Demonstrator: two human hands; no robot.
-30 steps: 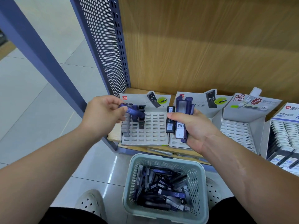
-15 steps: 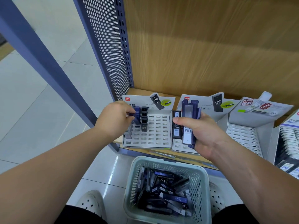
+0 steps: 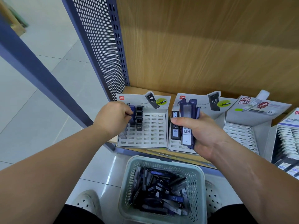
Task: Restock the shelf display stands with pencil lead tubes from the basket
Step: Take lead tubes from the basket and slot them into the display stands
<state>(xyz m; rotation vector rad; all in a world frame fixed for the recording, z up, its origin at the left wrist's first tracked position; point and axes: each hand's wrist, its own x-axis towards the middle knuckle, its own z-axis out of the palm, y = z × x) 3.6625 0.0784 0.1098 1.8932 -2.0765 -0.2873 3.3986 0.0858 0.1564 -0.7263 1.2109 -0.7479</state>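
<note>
- Left hand (image 3: 113,118): the fingertips pinch one dark blue plastic lead tube (image 3: 132,110), held upright over the rear left corner of the leftmost white cardboard display stand (image 3: 152,131) with its slotted grid. I cannot tell whether the tube's foot sits in a slot, because the hand covers it.
- Right hand (image 3: 202,133): clenched round a bundle of blue and black lead tubes (image 3: 187,120), several at once, held upright above the second white cardboard stand (image 3: 176,145), just right of the first. By my reading this is the reserve supply.
- Done: the leftmost stand carries a short column of black tubes (image 3: 139,118) standing in slots. A few grey-looking tubes (image 3: 123,135) stand along its left wall, partly behind the hand. That is two columns at most.
- Left to do: every other column of that grid shows bare slots.
- The right hand hides most of the second stand; the slots visible at its front edge are bare.
- The third white stand (image 3: 241,135) shows only bare slots. A fourth stand (image 3: 271,143) at the far right edge looks full.
- Supply: a pale green perforated plastic basket (image 3: 163,160) sits on the floor below the wooden shelf (image 3: 134,90), between the person's feet. Many loose tubes (image 3: 161,191) lie piled crosswise inside it.
- Judgement: early in the task. A small fraction is stocked, and most slots and most of the basket's contents are yet to be handled.
</note>
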